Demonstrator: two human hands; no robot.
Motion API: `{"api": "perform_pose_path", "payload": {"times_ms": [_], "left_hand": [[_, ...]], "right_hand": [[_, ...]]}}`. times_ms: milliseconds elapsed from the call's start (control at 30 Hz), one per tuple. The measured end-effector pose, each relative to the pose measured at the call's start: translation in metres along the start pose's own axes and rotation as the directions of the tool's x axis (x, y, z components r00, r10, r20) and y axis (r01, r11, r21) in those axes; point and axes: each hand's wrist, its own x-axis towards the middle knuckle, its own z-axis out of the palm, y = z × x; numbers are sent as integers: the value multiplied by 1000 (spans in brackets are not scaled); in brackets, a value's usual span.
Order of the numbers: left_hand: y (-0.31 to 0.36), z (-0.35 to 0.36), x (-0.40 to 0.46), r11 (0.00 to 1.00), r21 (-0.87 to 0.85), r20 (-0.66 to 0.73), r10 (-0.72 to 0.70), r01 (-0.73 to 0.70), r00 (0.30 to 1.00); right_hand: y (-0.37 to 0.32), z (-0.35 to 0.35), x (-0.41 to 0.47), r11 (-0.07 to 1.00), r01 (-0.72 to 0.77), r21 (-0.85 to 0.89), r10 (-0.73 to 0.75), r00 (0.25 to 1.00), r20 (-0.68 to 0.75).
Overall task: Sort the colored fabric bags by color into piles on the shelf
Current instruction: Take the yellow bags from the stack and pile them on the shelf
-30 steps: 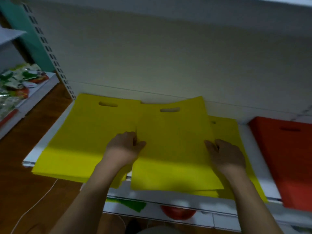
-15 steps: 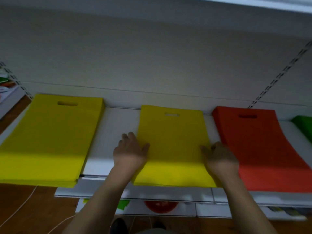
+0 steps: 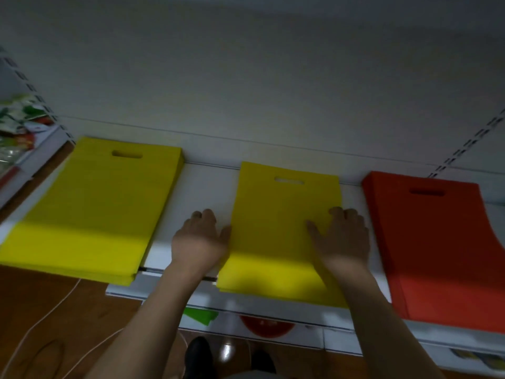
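1. A person's left hand [image 3: 200, 236] and right hand [image 3: 343, 236] flank the smaller pile of flat yellow fabric bags with cut-out handles [image 3: 284, 228], which lies on the white metal shelf [image 3: 207, 187].
2. The left hand rests against that pile's left edge, its fingers curled down onto the bare shelf; they hold nothing that can be seen.
3. The right hand lies spread on the pile's right side, fingers relaxed and pressing flat, gripping nothing.
4. Left of this pile, apart from it across bare shelf, sits a thicker pile of the same yellow bags [image 3: 93, 212]; just right of it, a pile of flat red fabric bags with cut-out handles [image 3: 437, 242].
5. The step in hand looks like squaring the middle pile: pushing evenly from both sides should keep the edges flush and the handle slots aligned.
6. Counted: two yellow piles and one red pile; the bags within each cannot be counted.
7. Two yellow piles suggest a merge remains.
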Motion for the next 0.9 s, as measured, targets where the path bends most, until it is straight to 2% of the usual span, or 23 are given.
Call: {"api": "perform_pose_path", "payload": {"times_ms": [67, 133, 233, 333, 500, 600, 700, 767, 833, 900], "left_hand": [[-24, -10, 0, 996, 31, -129, 92, -89, 987], [-50, -28, 3, 994, 71, -199, 94, -82, 975], [-92, -57, 7, 994, 103, -176, 43, -25, 983], [-136, -82, 9, 982, 132, -131, -117, 134, 985], [-203, -111, 12, 948, 150, -105, -268, 281, 958], [-233, -122, 16, 932, 176, -118, -299, 316, 947], [-249, -130, 21, 885, 326, -88, -323, 333, 942], [-252, -133, 26, 852, 394, -66, -349, 346, 935], [-253, -135, 33, 844, 396, -35, -379, 361, 925], [-257, -135, 42, 866, 326, 1, -400, 378, 916]], "right_hand": [[-41, -1, -1, 986, 114, 120, -115, 993, -4], [-88, -1, -9, 957, 214, 194, -224, 974, 29], [-153, 8, -22, 909, 328, 258, -365, 925, 110], [-209, 25, -29, 895, 383, 228, -431, 874, 224], [-271, 47, -38, 922, 345, 175, -386, 850, 358], [-281, 58, -37, 932, 289, 220, -354, 859, 370], [-274, 62, -39, 915, 205, 346, -329, 877, 351], [-267, 63, -42, 912, 179, 368, -306, 895, 324], [-263, 63, -46, 911, 171, 375, -295, 906, 303], [-262, 63, -46, 907, 169, 386, -294, 910, 293]]}}
